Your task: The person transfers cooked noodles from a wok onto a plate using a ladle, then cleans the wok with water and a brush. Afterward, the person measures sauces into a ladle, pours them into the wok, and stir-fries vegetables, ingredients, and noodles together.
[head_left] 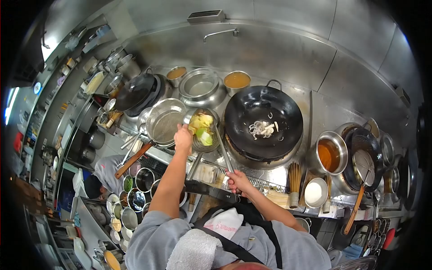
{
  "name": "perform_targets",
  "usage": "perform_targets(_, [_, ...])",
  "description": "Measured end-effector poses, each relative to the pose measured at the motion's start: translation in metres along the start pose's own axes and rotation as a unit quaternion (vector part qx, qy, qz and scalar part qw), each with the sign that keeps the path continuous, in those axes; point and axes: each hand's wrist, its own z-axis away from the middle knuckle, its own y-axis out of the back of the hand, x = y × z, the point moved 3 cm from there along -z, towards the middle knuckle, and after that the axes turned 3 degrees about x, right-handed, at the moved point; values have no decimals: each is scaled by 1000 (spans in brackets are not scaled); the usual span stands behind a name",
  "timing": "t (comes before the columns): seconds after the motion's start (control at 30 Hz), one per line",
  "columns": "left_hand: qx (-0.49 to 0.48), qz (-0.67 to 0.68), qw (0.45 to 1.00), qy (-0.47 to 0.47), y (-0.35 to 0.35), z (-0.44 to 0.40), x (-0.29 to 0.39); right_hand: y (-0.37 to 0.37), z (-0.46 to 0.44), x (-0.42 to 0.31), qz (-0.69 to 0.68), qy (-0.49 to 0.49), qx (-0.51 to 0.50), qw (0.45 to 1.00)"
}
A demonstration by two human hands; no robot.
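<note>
My right hand is closed round the metal handle of a ladle, which slants up to the yellow and green vegetable pieces. These pieces lie in and over a perforated metal strainer. At the strainer's left edge is my left hand, its fingers curled in; what they grip is hidden. To the right sits a large black wok with pale sliced pieces, perhaps onion or mushroom, in its bottom. A wide round sieve with a wooden handle rests left of my left hand.
Behind stand a metal pot and two pots of brown liquid. Bamboo brushes, a white-filled bowl and a pot of orange-brown liquid stand at right. Another person bends at lower left.
</note>
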Motion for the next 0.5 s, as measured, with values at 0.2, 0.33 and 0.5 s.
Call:
perform_targets(0.2, [31, -17, 999, -19, 20, -20, 10, 25, 3, -5, 137, 63, 18, 988])
perform_targets(0.33, [71, -27, 996, -39, 48, -27, 6, 42, 13, -11, 239, 127, 20, 962])
perform_targets(0.5, [-50, -126, 987, -84, 44, -15, 11, 44, 28, -42, 493, 243, 149, 822])
